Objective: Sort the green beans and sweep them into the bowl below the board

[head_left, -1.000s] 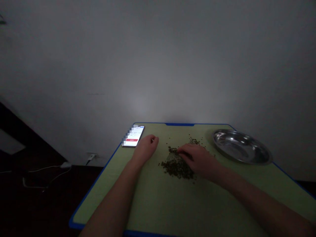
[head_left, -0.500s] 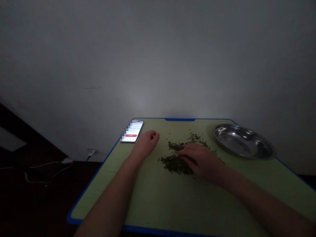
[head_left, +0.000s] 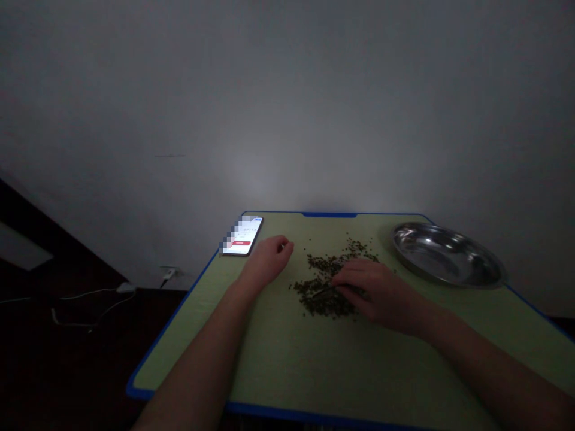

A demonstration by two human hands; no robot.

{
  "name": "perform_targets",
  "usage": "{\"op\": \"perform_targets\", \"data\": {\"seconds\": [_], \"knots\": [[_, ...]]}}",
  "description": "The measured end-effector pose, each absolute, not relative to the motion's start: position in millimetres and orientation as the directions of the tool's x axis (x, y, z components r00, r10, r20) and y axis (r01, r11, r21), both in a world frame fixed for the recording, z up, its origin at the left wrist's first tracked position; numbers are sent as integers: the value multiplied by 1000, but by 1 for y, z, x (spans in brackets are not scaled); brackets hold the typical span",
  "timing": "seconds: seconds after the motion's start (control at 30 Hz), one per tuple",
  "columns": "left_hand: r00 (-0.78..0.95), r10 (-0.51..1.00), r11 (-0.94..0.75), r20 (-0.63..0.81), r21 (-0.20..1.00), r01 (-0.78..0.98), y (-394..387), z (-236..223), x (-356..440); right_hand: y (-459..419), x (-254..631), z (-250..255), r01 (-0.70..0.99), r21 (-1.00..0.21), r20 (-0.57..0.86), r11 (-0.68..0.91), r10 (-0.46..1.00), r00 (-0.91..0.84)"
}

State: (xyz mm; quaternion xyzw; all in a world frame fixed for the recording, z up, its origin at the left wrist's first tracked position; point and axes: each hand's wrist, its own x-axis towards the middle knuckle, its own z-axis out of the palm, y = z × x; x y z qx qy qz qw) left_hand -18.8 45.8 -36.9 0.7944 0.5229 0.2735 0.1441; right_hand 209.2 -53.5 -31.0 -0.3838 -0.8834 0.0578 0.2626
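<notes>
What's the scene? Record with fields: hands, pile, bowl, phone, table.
left hand: curled, near the phone; contents unclear
right hand: at the pile, apparently pinching something thin, too dim to identify
pile: small dark pieces, loosely spread
bowl: shiny metal, right of the pile
phone: screen lit, far left of the tabletop
table: light green top, blue edging

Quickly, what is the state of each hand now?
Left hand: curled closed; contents cannot be told.
Right hand: closed, apparently on a thin tool.

The right hand (head_left: 377, 294) is over scattered dark grains (head_left: 326, 302), the left hand (head_left: 268, 258) curled near a phone (head_left: 245, 235).
</notes>
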Motion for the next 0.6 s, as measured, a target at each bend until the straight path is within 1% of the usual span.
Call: {"op": "perform_targets", "data": {"seconds": [0.17, 0.37, 0.6], "knots": [[302, 911, -409, 281, 513, 755, 45, -37, -19, -57, 209, -27, 636, -293, 397, 714, 696, -598], [320, 904, -424, 284, 502, 754, 44, -37, -19, -58, 210, -25, 647, -294, 386, 703, 707, -593], [311, 913, -406, 265, 507, 760, 43, -36, -19, -60, 211, -24, 634, -360, 369, 685, 728, -578]]}}
